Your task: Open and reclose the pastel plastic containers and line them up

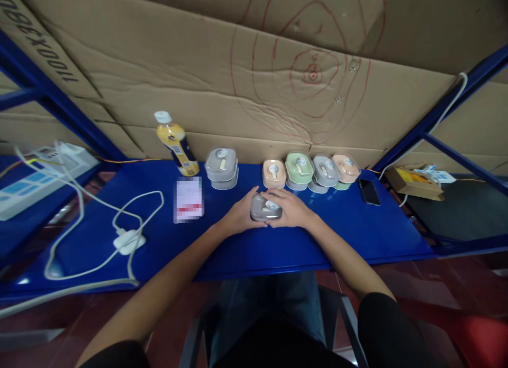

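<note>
**A:** What do the hands have right now?

**B:** A small grey plastic lidded box (265, 208) with a round label on its lid. The left hand (241, 215) and the right hand (291, 209) come in from either side, fingers curled over its ends. Both are partly closed, and both have hold of it.

**A:** Where is it on the bench?

**B:** Near the middle of the blue painted metal bench (357, 236), closer to the front edge than the back. From this angle I can't be sure, but it seems to be resting on the surface rather than lifted.

**A:** What's around it?

**B:** Just behind it is a close row of similar boxes: a peach plastic box (273, 173), a pale green plastic box (299, 167), a grey plastic box (325, 170) and another peach plastic box (346, 167). Towards the left, a stacked pair of grey plastic boxes (221, 167) stands by a white-capped plastic bottle with a yellow label (177, 146).

**A:** What does the next move call for?

**B:** Care, really. The peach box sits so close behind that any push backwards could knock it.
</note>
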Motion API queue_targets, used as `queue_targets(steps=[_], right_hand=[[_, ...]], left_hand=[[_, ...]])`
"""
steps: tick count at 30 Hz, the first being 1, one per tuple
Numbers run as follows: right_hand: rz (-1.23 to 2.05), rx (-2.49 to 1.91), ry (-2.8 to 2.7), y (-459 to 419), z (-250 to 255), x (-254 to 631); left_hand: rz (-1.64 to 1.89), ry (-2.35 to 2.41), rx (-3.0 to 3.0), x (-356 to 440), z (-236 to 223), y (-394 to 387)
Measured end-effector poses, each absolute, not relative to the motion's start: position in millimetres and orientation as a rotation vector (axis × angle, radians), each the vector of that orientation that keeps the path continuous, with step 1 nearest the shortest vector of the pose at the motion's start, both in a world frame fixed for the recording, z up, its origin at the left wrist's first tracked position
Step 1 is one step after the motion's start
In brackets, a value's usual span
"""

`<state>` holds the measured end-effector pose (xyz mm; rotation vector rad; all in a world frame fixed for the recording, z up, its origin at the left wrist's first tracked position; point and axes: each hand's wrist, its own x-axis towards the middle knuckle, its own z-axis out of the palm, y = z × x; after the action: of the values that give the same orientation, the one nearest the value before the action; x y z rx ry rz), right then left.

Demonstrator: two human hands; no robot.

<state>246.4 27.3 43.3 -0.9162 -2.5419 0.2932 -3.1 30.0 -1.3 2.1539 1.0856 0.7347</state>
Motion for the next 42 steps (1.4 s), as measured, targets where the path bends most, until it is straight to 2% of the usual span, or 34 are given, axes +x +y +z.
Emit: queue_targets(steps=[16,25,29,33,42], right_hand=[[0.291,-0.880,-2.608,35,51,239],[0.277,-0.885,-2.499,32,27,238],[0.170,-0.998,-2.386,31,22,229],[0.100,-1.084,-2.258,22,25,225],[0.193,-1.112,-2.216,21,16,236]], left_hand=[[0.743,1.140,2.140,-4,1,25],[0.773,1.101,2.327,-26,17,0],[0.754,1.597,2.376,-33,23,-29],[0.582,2.044,2.319,-19,29,-32],[0.382,2.092,2.356,14,47,50]])
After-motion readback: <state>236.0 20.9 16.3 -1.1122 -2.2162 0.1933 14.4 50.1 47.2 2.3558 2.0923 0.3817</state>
